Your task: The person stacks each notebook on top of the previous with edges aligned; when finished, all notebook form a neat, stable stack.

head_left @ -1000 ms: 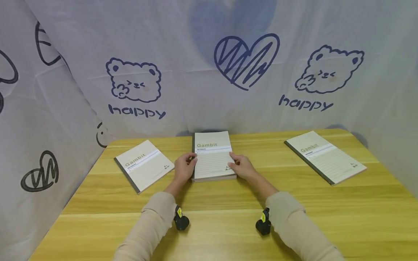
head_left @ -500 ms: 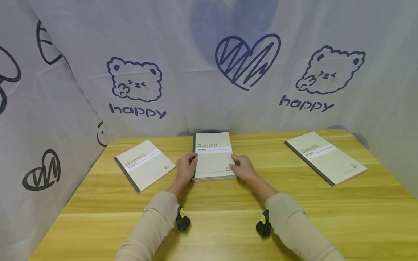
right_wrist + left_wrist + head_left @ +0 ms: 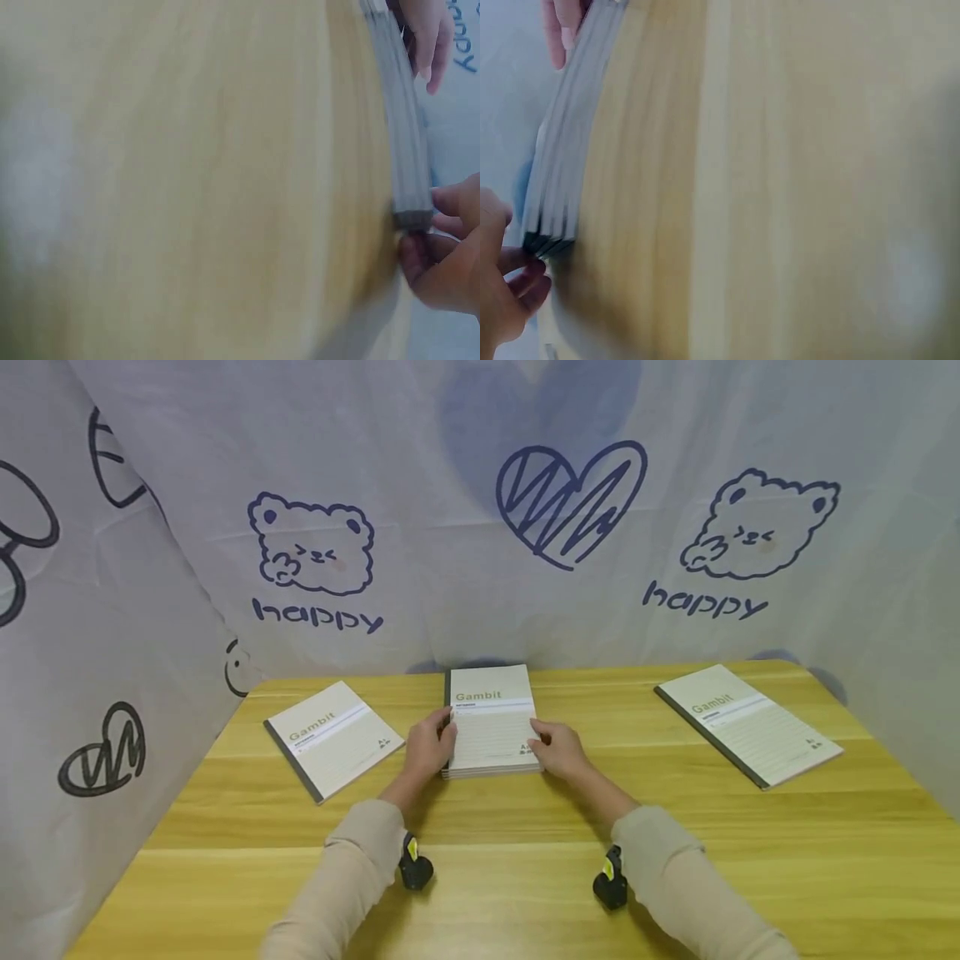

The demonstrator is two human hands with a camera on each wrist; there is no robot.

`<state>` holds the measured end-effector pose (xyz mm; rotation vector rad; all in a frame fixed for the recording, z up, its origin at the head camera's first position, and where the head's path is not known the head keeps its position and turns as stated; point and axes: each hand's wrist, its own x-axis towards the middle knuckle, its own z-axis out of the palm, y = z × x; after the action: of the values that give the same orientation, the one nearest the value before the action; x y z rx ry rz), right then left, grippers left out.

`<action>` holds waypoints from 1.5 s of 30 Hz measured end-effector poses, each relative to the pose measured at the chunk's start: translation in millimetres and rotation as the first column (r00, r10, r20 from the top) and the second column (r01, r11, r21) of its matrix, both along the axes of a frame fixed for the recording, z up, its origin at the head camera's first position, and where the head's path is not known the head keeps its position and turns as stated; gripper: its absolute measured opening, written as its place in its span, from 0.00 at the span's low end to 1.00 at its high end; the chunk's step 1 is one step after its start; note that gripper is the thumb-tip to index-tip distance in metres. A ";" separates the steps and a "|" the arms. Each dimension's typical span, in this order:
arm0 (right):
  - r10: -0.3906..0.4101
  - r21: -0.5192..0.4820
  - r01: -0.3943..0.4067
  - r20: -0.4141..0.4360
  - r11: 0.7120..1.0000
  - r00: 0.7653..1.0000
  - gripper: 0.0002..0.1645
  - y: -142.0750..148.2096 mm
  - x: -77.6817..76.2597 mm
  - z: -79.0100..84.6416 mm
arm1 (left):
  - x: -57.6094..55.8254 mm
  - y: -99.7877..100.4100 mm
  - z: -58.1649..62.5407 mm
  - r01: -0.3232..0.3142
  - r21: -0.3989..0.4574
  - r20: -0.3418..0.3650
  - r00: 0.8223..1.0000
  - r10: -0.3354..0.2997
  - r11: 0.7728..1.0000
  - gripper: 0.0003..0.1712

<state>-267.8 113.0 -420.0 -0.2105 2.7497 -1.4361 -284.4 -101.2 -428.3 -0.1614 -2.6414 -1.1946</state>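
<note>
A stack of several white notebooks [image 3: 491, 727] with dark spines, the top one printed "Gambit", lies at the back middle of the table. My left hand [image 3: 431, 745] holds its left, spine side near the front corner, thumb near the top cover. On the opposite side my right hand [image 3: 559, 750] grips the right edge near the front corner, thumb by the cover. In the left wrist view, the fingers of the left hand [image 3: 510, 281] meet the dark spine ends. The right wrist view has the right hand [image 3: 454, 251] bent around the corner of the stack.
One notebook [image 3: 333, 739] lies angled on the left of the table, near my left hand. Another notebook [image 3: 750, 727] lies angled at the right. A printed white curtain [image 3: 435, 552] hangs right behind the wooden table [image 3: 510, 893].
Both hands have slid slightly toward the front along the stack's sides. The stack's front right edges look a little more even. The two side notebooks have stayed put.
</note>
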 end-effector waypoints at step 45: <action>0.684 0.722 -0.428 -0.086 0.544 0.724 0.40 -103.6 45.6 10.7 | 94.0 -142.3 -8.7 0.156 -0.585 0.128 0.987 -0.099 0.796 0.37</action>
<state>-222.2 9.4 -409.4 -1.3073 2.7920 -0.2118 -190.4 -243.5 -437.0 -0.4067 -3.0408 -0.3560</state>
